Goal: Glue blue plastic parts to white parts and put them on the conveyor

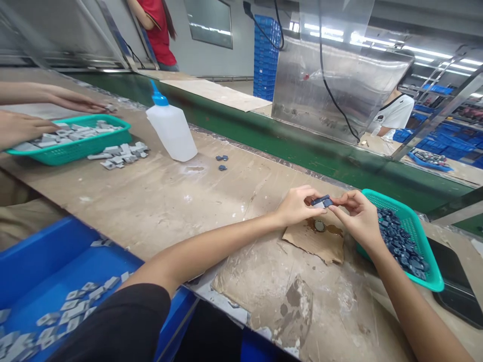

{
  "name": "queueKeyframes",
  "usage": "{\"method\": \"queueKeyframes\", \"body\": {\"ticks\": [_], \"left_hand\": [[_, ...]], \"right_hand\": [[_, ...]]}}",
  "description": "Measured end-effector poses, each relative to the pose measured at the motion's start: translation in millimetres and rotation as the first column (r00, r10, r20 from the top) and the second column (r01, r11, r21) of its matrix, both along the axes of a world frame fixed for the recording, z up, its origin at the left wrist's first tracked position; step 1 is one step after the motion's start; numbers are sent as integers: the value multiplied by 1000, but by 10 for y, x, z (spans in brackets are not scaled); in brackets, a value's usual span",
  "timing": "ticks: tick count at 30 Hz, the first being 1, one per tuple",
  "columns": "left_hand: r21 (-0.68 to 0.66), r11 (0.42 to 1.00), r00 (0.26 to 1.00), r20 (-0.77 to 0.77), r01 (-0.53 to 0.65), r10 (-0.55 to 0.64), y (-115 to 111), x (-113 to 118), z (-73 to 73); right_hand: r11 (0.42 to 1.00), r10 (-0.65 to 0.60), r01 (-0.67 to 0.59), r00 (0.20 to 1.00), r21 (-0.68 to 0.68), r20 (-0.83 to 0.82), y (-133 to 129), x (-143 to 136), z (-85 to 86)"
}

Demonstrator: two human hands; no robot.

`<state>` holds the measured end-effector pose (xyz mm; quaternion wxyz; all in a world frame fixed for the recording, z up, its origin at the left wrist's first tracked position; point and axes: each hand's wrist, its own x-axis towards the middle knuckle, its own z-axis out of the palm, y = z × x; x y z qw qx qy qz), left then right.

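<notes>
Both hands meet around a small grey and dark blue part (322, 202) above the worktable. My left hand (299, 205) pinches its left side between thumb and fingers. On its right side, my right hand (356, 213) grips the dark blue portion with thumb and fingertips. Just below lies a torn piece of cardboard (315, 244) with a round metal piece (319, 225) and brown wet stains on it. A green basket (433, 266) full of dark blue parts (402, 241) stands right beside my right hand.
A white bottle with blue nozzle (173, 131) stands near small dark parts (222, 167). At left, another person's hands reach around a green basket (71, 155) of grey parts. A blue bin (41, 251) sits lower left; a black flat object (458, 281) lies right.
</notes>
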<state>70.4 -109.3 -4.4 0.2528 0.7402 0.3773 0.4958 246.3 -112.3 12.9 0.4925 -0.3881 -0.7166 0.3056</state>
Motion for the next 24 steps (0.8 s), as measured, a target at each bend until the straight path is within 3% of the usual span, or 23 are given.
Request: {"method": "queueKeyframes", "body": {"ticks": [3,6,10,13,16,24], "left_hand": [[130,991,1000,-6,20,-20,-27,-13,34],[258,965,998,24,53,-61,-59,-9,81],[302,951,996,47,60,-78,-85,3,141],[284,956,993,65,76,-99,-107,14,178],[276,957,991,71,88,-111,-140,29,209],[235,964,988,68,122,-142,-214,62,245]], "right_hand": [[997,40,-45,996,-60,-82,13,15,40],[972,142,-172,972,-160,-185,36,34,86],[827,330,-436,888,-356,-320,32,34,126],[731,407,-554,822,-397,-398,-1,19,146],[701,432,-600,787,-385,-441,-32,1,155],[687,393,-614,764,-389,-512,-78,-13,128]]}}
